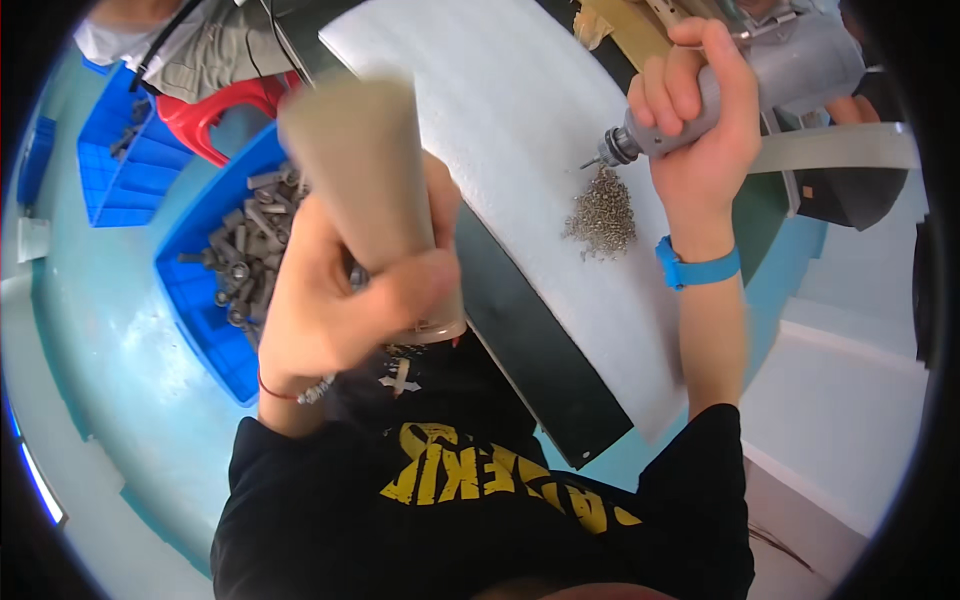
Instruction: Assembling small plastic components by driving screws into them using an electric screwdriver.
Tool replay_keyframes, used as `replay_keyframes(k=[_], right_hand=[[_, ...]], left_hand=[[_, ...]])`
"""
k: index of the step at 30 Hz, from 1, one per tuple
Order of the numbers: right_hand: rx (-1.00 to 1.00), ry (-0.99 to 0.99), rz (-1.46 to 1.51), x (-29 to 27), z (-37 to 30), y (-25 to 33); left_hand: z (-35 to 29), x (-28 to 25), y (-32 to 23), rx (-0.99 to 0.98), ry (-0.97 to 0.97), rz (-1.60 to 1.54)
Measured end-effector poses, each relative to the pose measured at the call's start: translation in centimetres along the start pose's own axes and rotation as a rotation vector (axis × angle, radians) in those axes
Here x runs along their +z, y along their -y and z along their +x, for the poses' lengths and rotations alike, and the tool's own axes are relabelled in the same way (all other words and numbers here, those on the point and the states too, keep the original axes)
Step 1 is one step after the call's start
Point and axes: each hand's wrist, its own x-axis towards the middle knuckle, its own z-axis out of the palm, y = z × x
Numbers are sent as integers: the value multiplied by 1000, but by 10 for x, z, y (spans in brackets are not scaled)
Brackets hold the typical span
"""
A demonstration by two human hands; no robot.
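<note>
My left hand (pixel 325 305) is wrapped round a beige tapered part (pixel 365 165), raised close to the camera with its wide end blurred. In my right hand (pixel 705 130) is a grey power screwdriver (pixel 800 65), tilted so its bit points down and to the left. The bit's tip hangs at the upper edge of a heap of small screws (pixel 602 215); I cannot tell if it touches them. The screws lie on a white foam sheet (pixel 490 90) covering most of the table.
Left of my left hand stands a blue bin (pixel 205 335) full of grey tubular parts (pixel 250 240). Farther left are another blue bin (pixel 125 175), a red stool (pixel 205 120) and a person's trousers (pixel 215 55). A dark strip of tabletop (pixel 540 350) shows along the sheet's near edge.
</note>
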Motion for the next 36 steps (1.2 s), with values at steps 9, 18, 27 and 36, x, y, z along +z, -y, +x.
replay_keyframes(k=[9,18,27,36], right_hand=[[31,35,-32,3,0,-12],[8,33,-7,11,-3,-3],[5,340,345,9,-1,84],[-72,355,320,50,-28,96]], left_hand=[[9,19,3,130,-17,128],[16,34,-3,143,-25,171],[20,51,-6,278,-111,413],[17,53,-16,382,-5,438]])
